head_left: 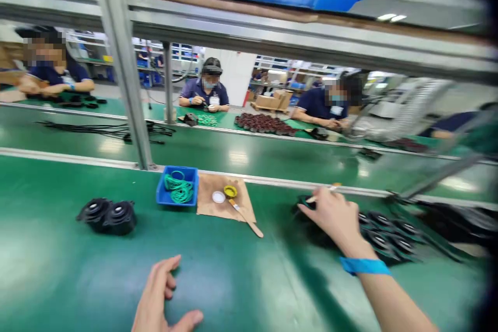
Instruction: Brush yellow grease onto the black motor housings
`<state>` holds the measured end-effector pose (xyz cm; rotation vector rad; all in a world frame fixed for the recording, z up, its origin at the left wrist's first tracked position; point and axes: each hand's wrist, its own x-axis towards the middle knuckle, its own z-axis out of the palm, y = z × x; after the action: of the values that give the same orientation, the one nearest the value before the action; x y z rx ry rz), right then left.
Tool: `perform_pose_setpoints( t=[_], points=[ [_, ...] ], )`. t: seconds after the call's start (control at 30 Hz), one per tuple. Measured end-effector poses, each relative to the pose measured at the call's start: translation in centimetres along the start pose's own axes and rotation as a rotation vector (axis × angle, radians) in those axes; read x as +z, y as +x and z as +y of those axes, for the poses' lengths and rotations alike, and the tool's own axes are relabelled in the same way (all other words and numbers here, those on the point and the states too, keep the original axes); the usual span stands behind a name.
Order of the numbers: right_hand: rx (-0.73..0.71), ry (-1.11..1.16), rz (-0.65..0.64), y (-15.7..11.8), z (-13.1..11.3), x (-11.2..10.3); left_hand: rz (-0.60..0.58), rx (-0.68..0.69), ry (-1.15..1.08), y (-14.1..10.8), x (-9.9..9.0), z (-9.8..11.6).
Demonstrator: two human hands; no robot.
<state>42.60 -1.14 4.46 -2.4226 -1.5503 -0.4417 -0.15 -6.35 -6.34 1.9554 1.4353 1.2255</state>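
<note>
My left hand [157, 298] is over the near part of the green bench, fingers apart and holding nothing. My right hand [334, 218], with a blue wristband, is at the right among black round parts [379, 241] with pale centres. Its fingers are bent over a dark part [303, 202], mostly hidden by the hand. A thin pale piece with an orange end [335, 185] shows beside the fingers; whether I hold it is unclear. Two similar black round parts [109, 215] stand together at the left.
A blue bin [158, 196] holds green rings [181, 189]. Beside it, a cardboard sheet [206, 210] bears a yellow pot [230, 191], a white lid [218, 197] and a brush [249, 223]. A metal post [122, 62] rises at the bench's back edge. Several co-workers sit beyond.
</note>
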Motion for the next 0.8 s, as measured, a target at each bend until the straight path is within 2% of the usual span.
perform_pose_setpoints(
  t=[0.07,0.17,0.27,0.3,0.37,0.43,0.5,0.6,0.67,0.8],
  points=[
    [-0.029,-0.008,-0.004,0.5,0.3,0.7,-0.001,0.056,0.132,2.0,-2.5,-0.2],
    [-0.170,0.170,0.173,0.9,-1.1,2.2,0.064,0.162,0.434,6.2,-7.6,-1.4],
    [-0.392,0.527,0.232,-0.3,-4.9,2.2,-0.033,0.238,0.634,10.4,-12.3,-3.2],
    [-0.457,0.627,0.207,-0.9,-6.5,2.0,-0.101,0.238,0.649,11.6,-13.2,-3.8],
    [-0.540,0.683,0.172,-1.8,-10.0,1.6,-0.208,0.243,0.644,13.2,-13.9,-4.5],
    [-0.613,0.699,0.128,-2.2,-13.5,1.4,-0.246,0.259,0.606,13.7,-13.4,-4.2],
    [-0.689,0.716,0.083,-2.1,-16.8,1.5,-0.251,0.270,0.526,12.8,-12.1,-2.9],
    [-0.795,0.729,0.008,-1.3,-21.8,1.8,-0.299,0.247,0.349,9.8,-9.4,-0.4],
    [-0.826,0.725,-0.030,-0.6,-25.0,2.1,-0.300,0.219,0.238,7.5,-7.3,0.6],
    [-0.833,0.718,-0.078,1.0,-29.7,3.0,-0.208,0.257,0.004,3.6,-2.9,-0.3]
  ],
)
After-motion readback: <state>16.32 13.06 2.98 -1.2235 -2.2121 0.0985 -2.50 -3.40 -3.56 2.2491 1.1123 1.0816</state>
